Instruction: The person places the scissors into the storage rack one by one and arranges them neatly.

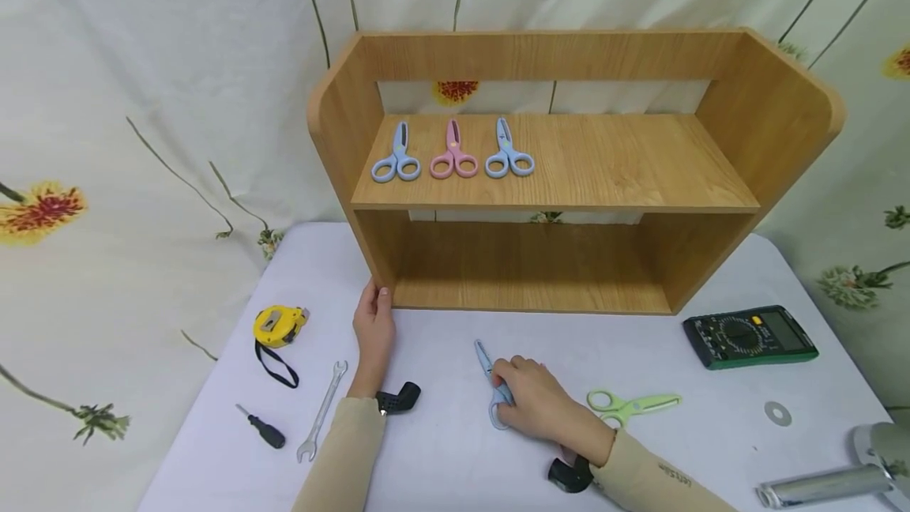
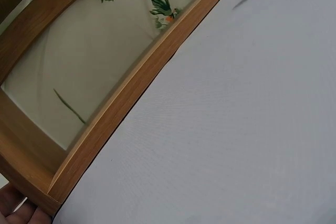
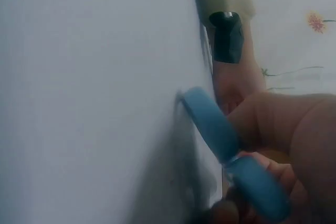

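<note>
Right hand (image 1: 535, 399) grips blue scissors (image 1: 486, 359) over white tabletop (image 1: 441, 425), left hand (image 1: 373, 334) the shelf (image 1: 618, 164) (floral drape (image 1: 156, 62) behind).

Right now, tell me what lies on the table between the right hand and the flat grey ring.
Green scissors lie between the right hand and the flat grey ring; the head view shows this.

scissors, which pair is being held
The blue scissors in the right hand; the green pair just lies on the table, three others on the shelf.
</note>
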The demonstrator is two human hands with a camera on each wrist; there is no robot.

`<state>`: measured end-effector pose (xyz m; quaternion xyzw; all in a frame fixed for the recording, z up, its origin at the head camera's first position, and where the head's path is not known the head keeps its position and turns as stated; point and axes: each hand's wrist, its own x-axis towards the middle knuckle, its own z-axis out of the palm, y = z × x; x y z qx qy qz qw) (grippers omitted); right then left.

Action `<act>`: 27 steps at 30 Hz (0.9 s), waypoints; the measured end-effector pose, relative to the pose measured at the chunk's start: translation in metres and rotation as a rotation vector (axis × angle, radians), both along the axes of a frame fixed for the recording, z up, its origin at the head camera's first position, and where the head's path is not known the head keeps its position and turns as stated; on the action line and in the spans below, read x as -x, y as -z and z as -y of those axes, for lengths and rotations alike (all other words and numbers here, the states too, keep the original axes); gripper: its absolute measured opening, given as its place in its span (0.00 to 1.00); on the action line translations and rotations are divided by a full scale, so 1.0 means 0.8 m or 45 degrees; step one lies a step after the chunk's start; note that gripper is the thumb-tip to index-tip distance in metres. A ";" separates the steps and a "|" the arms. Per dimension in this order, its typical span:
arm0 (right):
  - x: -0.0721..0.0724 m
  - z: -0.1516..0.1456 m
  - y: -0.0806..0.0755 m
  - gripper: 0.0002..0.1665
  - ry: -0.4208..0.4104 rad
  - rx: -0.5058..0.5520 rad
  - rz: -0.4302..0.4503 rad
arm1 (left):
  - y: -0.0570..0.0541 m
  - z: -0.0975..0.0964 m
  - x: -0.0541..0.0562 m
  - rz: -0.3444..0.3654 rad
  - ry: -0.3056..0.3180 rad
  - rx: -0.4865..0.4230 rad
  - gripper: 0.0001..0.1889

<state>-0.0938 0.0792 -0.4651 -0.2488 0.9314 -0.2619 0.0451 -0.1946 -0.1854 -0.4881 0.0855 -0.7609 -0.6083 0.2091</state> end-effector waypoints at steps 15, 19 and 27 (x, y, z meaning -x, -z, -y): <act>0.012 -0.013 0.007 0.12 -0.143 0.441 0.614 | 0.002 0.001 0.000 -0.007 0.001 -0.005 0.24; 0.013 -0.014 0.004 0.13 -0.149 0.461 0.643 | 0.001 0.000 0.000 -0.005 0.004 -0.001 0.24; 0.015 -0.016 0.003 0.13 -0.167 0.498 0.689 | 0.002 0.001 0.001 -0.010 0.008 -0.003 0.24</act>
